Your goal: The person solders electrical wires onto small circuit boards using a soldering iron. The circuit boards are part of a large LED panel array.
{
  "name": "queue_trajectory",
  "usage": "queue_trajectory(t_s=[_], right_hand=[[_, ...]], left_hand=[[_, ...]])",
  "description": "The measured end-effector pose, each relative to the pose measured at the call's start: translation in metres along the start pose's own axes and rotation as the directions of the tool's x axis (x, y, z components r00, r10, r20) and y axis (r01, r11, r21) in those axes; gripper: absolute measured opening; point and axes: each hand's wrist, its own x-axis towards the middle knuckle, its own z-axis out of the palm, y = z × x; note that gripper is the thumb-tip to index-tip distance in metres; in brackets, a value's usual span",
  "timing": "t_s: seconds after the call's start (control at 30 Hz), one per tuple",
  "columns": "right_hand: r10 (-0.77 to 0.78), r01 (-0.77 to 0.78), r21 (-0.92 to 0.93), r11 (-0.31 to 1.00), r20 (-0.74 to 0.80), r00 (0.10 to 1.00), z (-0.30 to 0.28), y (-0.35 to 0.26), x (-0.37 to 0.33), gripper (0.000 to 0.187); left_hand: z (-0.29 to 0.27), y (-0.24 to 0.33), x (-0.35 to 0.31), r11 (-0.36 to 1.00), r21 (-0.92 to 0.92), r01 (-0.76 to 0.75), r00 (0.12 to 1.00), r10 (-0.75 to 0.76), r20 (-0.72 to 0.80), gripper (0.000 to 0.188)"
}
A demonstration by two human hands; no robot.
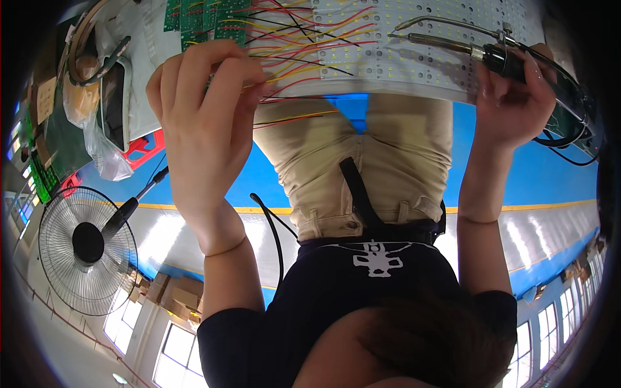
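Observation:
My right hand (517, 97) is closed round the dark handle of a soldering iron (446, 45), whose tip points left over a white LED board panel (420, 68). A thin metal guide tube (446, 23) runs along the iron to near its tip. My left hand (210, 110) is bent with its fingers drawn together beside several green circuit boards (229, 26). Red, yellow and black wires (304, 40) stretch from the boards onto the panel. A few more wires (297, 118) come out beside my left hand past the table edge. Whatever its fingertips grip is hidden.
At the far left lie a phone-like dark slab (115, 107), a clear plastic bag (107, 152) and a cable loop (81, 45). A black fan (88, 242) stands at the left. Black cables (569, 139) hang by my right hand.

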Motion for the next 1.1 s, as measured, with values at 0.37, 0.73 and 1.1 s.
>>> queue_trajectory(t_s=[0.37,0.73,1.1], right_hand=[[0.152,-0.165,0.191,0.968,0.079,0.985,0.013,-0.010,0.001,0.016],[0.174,-0.175,0.132,0.976,0.021,0.984,0.010,-0.009,-0.001,0.011],[0.123,-0.130,0.117,0.985,0.068,0.990,0.011,-0.007,0.000,0.011]], left_hand=[[0.017,0.026,0.007,0.994,0.102,0.024,1.000,-0.022,-0.021,0.016],[0.032,0.023,0.006,0.998,-0.005,0.069,0.975,-0.068,-0.212,0.014],[0.039,0.026,0.005,0.999,0.034,-0.012,0.975,0.019,-0.220,0.015]])
